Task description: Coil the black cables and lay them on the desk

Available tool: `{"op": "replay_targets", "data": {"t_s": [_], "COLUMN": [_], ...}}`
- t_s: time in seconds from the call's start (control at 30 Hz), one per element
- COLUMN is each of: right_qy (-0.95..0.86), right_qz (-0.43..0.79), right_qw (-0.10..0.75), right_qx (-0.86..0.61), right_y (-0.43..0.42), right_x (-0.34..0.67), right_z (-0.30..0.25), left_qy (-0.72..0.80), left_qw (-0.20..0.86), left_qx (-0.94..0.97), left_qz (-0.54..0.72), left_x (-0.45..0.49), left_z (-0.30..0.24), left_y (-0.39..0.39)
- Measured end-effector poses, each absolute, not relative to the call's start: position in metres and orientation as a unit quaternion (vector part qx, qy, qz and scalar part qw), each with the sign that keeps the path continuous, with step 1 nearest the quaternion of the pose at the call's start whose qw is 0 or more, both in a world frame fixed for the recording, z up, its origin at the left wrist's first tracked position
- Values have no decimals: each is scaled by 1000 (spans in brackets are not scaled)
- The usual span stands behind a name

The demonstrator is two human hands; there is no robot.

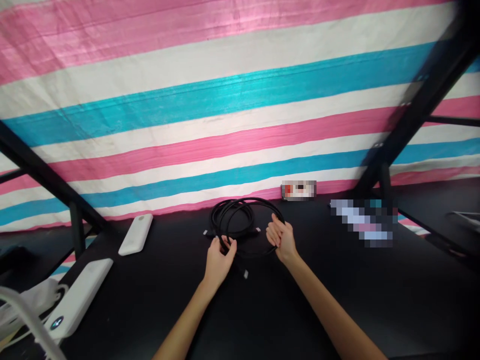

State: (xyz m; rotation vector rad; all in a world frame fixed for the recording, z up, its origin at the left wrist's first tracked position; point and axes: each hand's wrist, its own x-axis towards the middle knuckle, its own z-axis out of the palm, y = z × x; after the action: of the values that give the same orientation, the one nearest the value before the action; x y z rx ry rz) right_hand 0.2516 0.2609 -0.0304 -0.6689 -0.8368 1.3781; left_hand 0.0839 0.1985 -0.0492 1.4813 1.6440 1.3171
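Note:
A black cable (258, 201) is looped in wide coils between my two hands above the dark table. My left hand (220, 259) pinches the coils at their lower left. On the right side of the loop, the fingers of my right hand (283, 239) are curled around the cable. A metal-tipped plug (245, 273) hangs just below and right of my left hand. Behind it lies another coiled black cable (212, 220), with light plug tips at its left and right; where the two coils overlap, I cannot fully tell them apart.
Two white power banks, one farther back (136, 234) and one nearer (80, 297), lie on the left of the black table (240, 320). White cords (22, 310) crowd the left edge. A blurred box (299, 190) and a blurred flat item (362, 220) are at the back right. Striped sheeting (225, 100) hangs behind.

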Motion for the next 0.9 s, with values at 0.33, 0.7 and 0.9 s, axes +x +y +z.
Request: {"op": "replay_targets", "data": {"t_s": [0.33,0.7,0.9], "right_qy": [-420,-374,-352], "right_qz": [591,651,710], "right_qw": [643,626,579], "right_qx": [-246,-211,-192], "right_y": [249,250,246], "right_x": [258,258,250], "right_z": [-10,-13,-17], "left_qy": [618,499,476], "left_qw": [267,511,519], "left_qx": [565,571,501], "left_qz": [477,405,504], "left_x": [91,104,108], "left_z": [-51,-46,-46], "left_y": [193,184,184]}}
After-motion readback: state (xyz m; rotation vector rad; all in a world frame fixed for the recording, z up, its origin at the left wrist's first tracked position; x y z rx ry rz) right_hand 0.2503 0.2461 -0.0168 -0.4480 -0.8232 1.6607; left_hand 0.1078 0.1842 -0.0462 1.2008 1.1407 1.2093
